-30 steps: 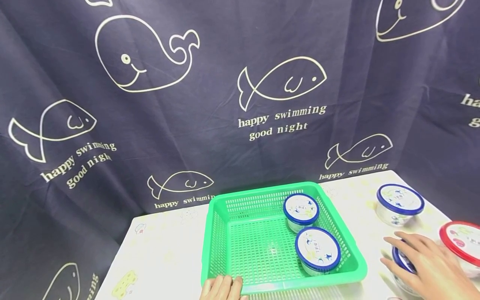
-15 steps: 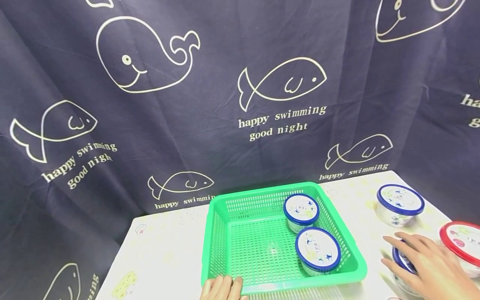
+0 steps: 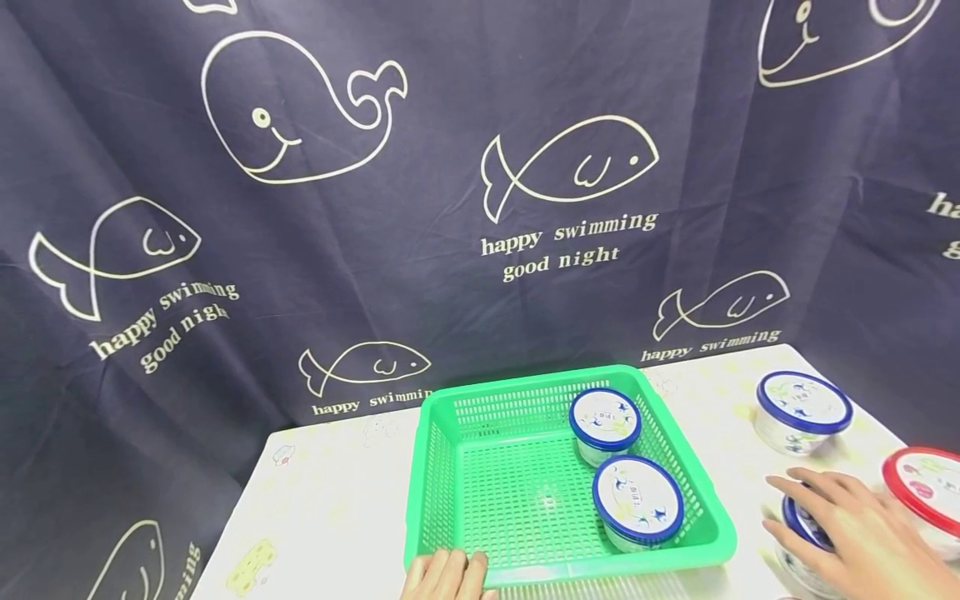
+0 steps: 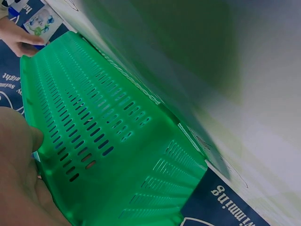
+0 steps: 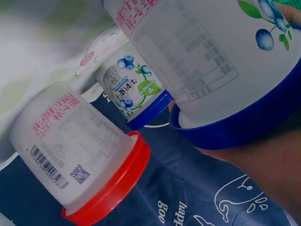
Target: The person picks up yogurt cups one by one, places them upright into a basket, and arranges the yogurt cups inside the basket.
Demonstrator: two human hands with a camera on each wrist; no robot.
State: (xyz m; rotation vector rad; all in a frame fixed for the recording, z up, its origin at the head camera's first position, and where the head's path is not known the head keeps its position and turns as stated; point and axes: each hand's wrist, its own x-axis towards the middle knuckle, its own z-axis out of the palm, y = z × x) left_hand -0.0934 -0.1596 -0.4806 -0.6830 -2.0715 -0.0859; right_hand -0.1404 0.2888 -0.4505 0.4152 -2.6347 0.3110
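Here we have a table in a white, cartoon-printed cover. A rectangular green plastic basket sits mid-table, far rim near the back edge. Towards the back right corner, a round white plastic tub with a blue lid; nearer us, along the right edge, a round white plastic tub with a red lid!

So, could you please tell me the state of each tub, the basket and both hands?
Green basket: upright, partly filled.
Rear tub in basket: closed, upright.
Front tub in basket: closed, upright.
Far blue-lidded tub outside basket: closed, upright.
Red-lidded tub: closed, upright.
Held blue-lidded tub: closed, gripped.
Left hand: gripping the basket's near rim.
Right hand: gripping the held tub.
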